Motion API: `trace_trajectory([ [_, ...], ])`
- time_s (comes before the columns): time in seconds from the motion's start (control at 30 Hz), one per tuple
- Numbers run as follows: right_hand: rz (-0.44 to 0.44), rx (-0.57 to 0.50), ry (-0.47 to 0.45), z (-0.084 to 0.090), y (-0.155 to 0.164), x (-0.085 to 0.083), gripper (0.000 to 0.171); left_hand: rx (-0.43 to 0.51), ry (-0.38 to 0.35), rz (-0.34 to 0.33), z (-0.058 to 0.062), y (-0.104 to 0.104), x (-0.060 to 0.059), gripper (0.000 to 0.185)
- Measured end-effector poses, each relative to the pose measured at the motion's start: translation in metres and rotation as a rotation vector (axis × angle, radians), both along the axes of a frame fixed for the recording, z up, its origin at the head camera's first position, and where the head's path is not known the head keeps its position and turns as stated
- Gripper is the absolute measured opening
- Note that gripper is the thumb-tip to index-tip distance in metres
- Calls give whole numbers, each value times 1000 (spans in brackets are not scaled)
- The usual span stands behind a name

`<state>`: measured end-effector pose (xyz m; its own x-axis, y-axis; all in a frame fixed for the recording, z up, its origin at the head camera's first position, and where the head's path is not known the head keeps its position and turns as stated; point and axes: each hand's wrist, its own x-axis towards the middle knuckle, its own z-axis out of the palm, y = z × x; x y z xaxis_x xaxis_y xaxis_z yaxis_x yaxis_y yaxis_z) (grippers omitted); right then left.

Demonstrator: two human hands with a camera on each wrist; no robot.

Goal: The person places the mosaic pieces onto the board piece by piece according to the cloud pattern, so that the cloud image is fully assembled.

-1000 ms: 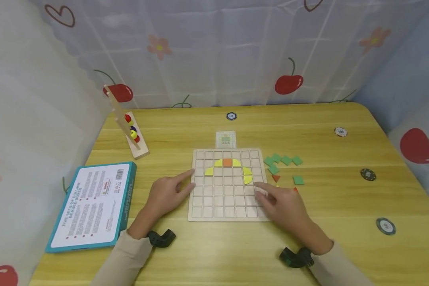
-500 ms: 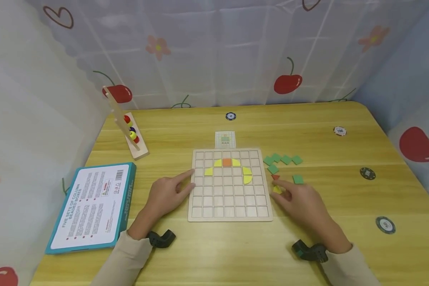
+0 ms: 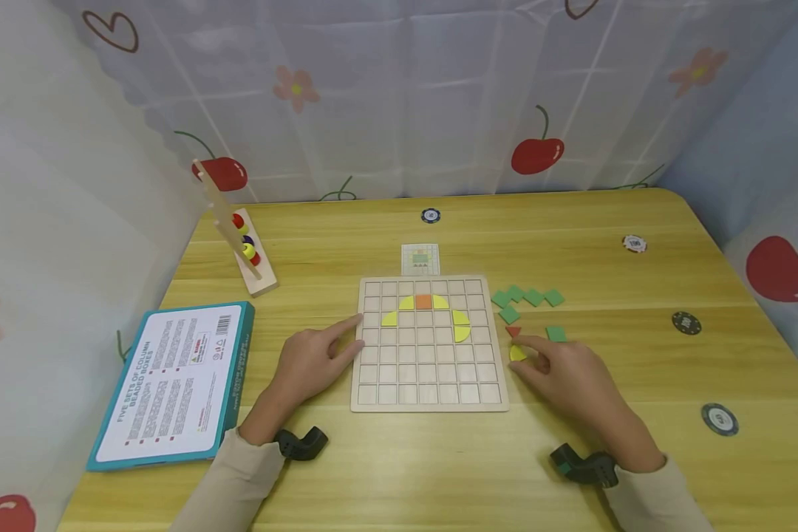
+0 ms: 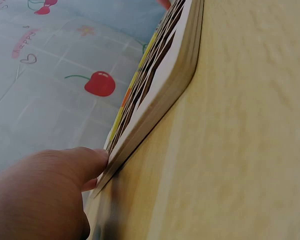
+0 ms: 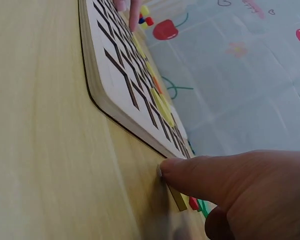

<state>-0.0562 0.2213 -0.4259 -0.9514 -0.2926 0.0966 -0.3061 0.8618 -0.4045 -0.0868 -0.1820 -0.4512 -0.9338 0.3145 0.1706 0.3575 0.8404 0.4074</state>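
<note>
In the head view, a wooden grid board (image 3: pixel 432 374) lies flat, with several yellow quarter-circle tiles (image 3: pixel 462 335) and one orange square tile (image 3: pixel 423 301) in its cells. My left hand (image 3: pixel 309 362) rests at the board's left edge; its thumb and index finger are apart and touch the rim. To the right of the board, my right hand (image 3: pixel 567 375) pinches a loose yellow tile (image 3: pixel 518 353) between thumb and index finger, low over the tabletop. The right wrist view shows the thumb (image 5: pixel 205 172) at this tile's edge. The other right fingers are mostly hidden.
Green square tiles (image 3: pixel 534 297) and a red triangle tile (image 3: pixel 513 332) lie right of the board. A printed pattern card (image 3: pixel 420 260) is behind it. A teal-edged box (image 3: pixel 173 384) and a wooden bead stand (image 3: pixel 258 273) stand left. Several chips (image 3: pixel 686 323) are spread about.
My right hand has moved right, off the board's edge to the loose yellow tile, and its fingers have come around it. My left hand has stayed at the board's left edge.
</note>
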Motion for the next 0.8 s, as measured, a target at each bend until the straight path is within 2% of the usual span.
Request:
trace_trajectory([
  [0.3, -57, 7, 22, 1, 0, 1, 33, 4, 7, -1, 0, 0, 0, 45],
  [0.53, -124, 12, -30, 3, 1, 1, 36, 6, 15, -8, -1, -1, 0, 45],
  [0.63, -134, 18, -18, 0, -2, 2, 39, 6, 12, -8, -1, -1, 0, 45],
  [0.8, -133, -7, 4, -4, -6, 1, 32, 7, 8, -4, -1, -1, 0, 45],
])
